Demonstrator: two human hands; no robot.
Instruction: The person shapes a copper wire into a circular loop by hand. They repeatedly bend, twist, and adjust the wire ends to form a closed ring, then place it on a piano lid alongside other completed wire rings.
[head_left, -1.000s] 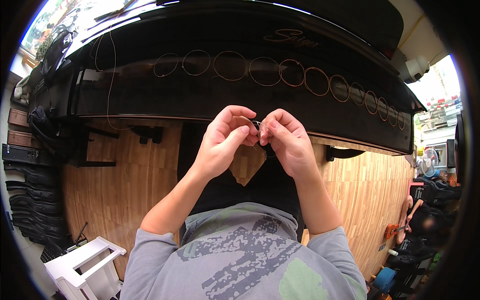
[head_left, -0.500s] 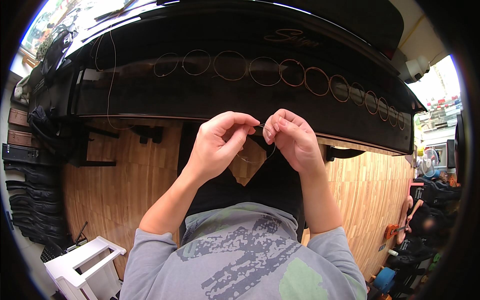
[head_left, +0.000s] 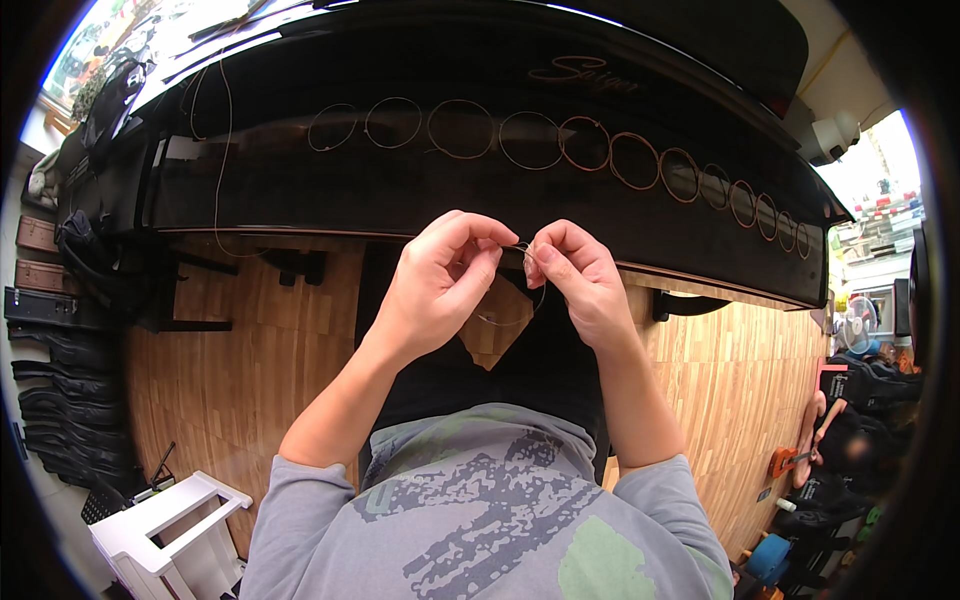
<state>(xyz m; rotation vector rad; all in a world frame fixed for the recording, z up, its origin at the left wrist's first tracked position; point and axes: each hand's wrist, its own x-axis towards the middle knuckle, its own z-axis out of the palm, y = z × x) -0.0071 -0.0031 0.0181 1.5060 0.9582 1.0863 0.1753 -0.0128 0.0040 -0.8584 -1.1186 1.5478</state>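
The left hand (head_left: 432, 288) and the right hand (head_left: 586, 285), both nearly closed, pinch a thin wire (head_left: 529, 252); coiled rings (head_left: 608, 152) lie on the black piano (head_left: 320, 200).

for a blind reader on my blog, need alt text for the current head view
A person's left hand and right hand pinch a thin, curved wire at the fingertips. Beyond them, a row of wire coils lies along a glossy black surface; wood floor shows below.
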